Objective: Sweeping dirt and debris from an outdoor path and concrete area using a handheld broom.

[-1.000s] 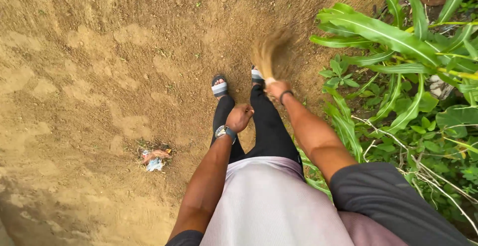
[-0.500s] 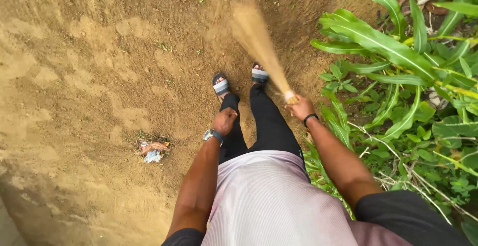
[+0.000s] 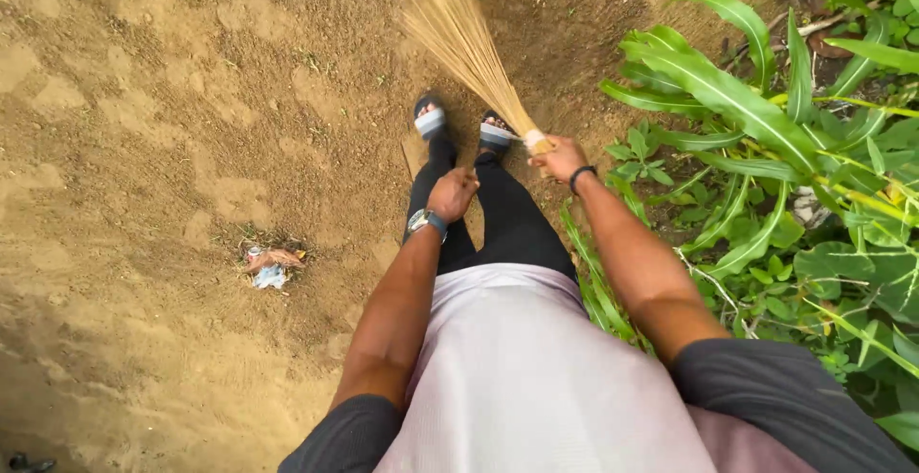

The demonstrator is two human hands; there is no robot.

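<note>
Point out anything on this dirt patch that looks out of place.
A small heap of litter, crumpled wrappers and dry scraps, sits on the bare soil left of the person's legs. The right hand grips a straw broom; the left hand is empty.

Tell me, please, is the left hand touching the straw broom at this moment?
Apart. The head view shows the left hand closed by the thigh, with dark trouser leg between it and the straw broom, which only the right hand grips.
</note>
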